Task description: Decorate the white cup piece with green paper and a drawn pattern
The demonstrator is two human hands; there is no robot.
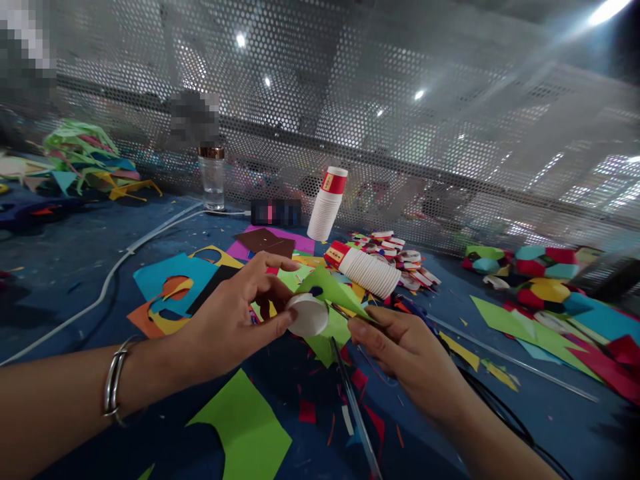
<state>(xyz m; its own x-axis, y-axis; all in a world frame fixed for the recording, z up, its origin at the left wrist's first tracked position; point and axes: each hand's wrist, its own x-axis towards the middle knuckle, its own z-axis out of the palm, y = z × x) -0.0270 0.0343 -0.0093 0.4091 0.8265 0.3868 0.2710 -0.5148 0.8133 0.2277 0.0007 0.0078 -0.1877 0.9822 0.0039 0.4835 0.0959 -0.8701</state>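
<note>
A: Nearest item?
B: Green sheet [255, 427], one, curved notch at lower left; flat on the blue counter [175, 447].
A: Left hand [235, 310]?
B: Grip closed, thumb against fingers, on one white disc [309, 317], pale face toward the viewer, held above the counter.
A: Right hand [405, 347]?
B: Grip pinched on the right corner of a folded green paper [333, 290], which sits directly behind and above the disc. A thin dark piece shows at the fingertips; kind cannot be told.
A: Containers, next out?
B: Toppled stack [367, 270] of paper cups, on its side, red base end to the left, white rims to the right. Contents: cups nested in one another.
A: Beside it?
B: Cut pieces [405, 260], red and white, loose heap, just to the right.
A: Further?
B: Standing stack [327, 205] of paper cups, inverted, red cup uppermost, rims below, likewise nested.
A: Last container?
B: Clear bottle [213, 180], upright, copper-coloured lid on; whether it holds liquid cannot be told. Behind it, a perforated metal screen [300, 87].
</note>
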